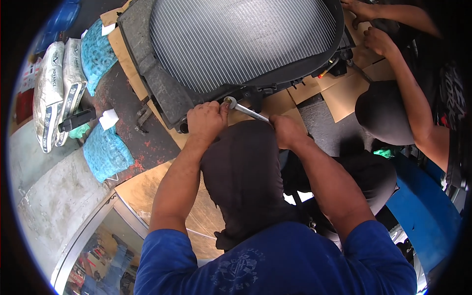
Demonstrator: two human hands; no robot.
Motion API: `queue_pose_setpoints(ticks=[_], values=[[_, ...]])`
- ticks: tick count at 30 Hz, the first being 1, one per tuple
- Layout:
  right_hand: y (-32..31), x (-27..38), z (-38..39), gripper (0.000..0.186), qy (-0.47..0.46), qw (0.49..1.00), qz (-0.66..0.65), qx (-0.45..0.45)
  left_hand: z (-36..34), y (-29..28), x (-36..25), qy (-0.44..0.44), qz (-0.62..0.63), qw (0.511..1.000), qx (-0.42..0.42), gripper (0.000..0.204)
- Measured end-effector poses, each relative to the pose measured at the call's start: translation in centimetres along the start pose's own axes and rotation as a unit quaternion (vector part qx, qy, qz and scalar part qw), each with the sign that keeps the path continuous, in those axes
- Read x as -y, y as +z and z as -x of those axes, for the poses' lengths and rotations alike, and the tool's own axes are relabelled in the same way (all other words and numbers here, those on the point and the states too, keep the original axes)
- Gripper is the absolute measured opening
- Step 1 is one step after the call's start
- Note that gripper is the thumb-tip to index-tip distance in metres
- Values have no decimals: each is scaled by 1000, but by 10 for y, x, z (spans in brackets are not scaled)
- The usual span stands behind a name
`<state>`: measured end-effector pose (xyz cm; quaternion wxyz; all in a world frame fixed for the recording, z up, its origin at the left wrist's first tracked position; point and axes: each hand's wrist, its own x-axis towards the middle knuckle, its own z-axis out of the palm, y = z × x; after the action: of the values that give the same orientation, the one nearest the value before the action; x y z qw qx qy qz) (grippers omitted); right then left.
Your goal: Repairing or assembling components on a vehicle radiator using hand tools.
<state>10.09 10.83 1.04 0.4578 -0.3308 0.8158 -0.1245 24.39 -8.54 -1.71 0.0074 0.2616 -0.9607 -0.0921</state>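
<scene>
A large radiator [246,42] in a dark plastic shroud lies across the top of the view on cardboard. My left hand [206,123] is closed at the ring end of a long steel wrench [248,111], its thumb beside the ring at the shroud's near edge. My right hand [290,132] grips the wrench's other end, fingers curled round it. The wrench slants from upper left down to the right. My dark-clothed knee [238,172] rises between my forearms, hiding part of what lies below.
At the right, a co-worker's hands [378,42] reach to the radiator's side, above a dark knee [381,113]. At left lie white sacks [49,98], blue bags [108,152], a black object [76,119] and a hammer-like tool [143,118]. A blue panel [420,201] stands lower right.
</scene>
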Motion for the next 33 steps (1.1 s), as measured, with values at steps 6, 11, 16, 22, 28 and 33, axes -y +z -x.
queue_pose_setpoints(ticks=[6, 11, 16, 22, 28, 33], values=[[9, -4, 2, 20, 10, 1000, -1, 25, 0, 4, 0, 17, -15, 1000, -6, 37], [15, -1, 2, 16, 31, 999, -21, 13, -1, 7, 2, 12, -13, 1000, -7, 37], [20, -2, 2, 16, 31, 999, -34, 9, -2, 4, 2, 10, -11, 1000, -9, 38], [29, -7, 3, 19, -4, 999, -36, -10, -1, 1, 1, 19, -3, 999, -32, 39], [7, -8, 0, 24, -4, 991, -112, 67, -1, 0, 3, 19, 21, 1000, -11, 38], [-10, -10, 11, 30, 22, 983, -99, 153, 1, -1, 6, 0, 13, 999, 29, 37]])
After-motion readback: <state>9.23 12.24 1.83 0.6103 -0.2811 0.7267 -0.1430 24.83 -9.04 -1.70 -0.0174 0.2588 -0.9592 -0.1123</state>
